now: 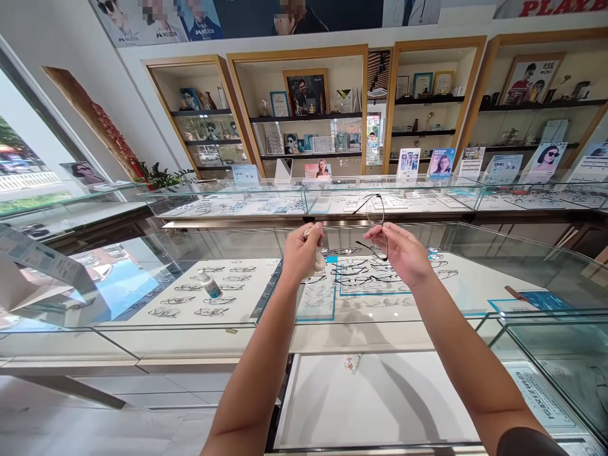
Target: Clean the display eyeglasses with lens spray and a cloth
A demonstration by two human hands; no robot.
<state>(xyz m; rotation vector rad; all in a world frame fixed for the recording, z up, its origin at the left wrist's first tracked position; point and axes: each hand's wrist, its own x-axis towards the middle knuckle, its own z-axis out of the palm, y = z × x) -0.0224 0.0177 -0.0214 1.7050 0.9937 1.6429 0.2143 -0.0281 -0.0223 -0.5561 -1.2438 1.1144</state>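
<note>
My right hand [403,250] is raised over the glass display counter [190,329] and pinches a pair of thin black-framed glasses [375,218] by the frame, held up at arm's length. My left hand [301,250] is closed around a small white cloth [319,259], just left of the glasses and not touching them. Both hands hover above rows of eyeglass frames [361,275] laid out inside the case.
A small spray bottle [210,285] stands on the counter glass to the left. A second glass counter [304,193] with brochure stands runs behind. Wall shelves [304,117] hold framed pictures and trophies. An open white drawer tray [380,399] lies below my arms.
</note>
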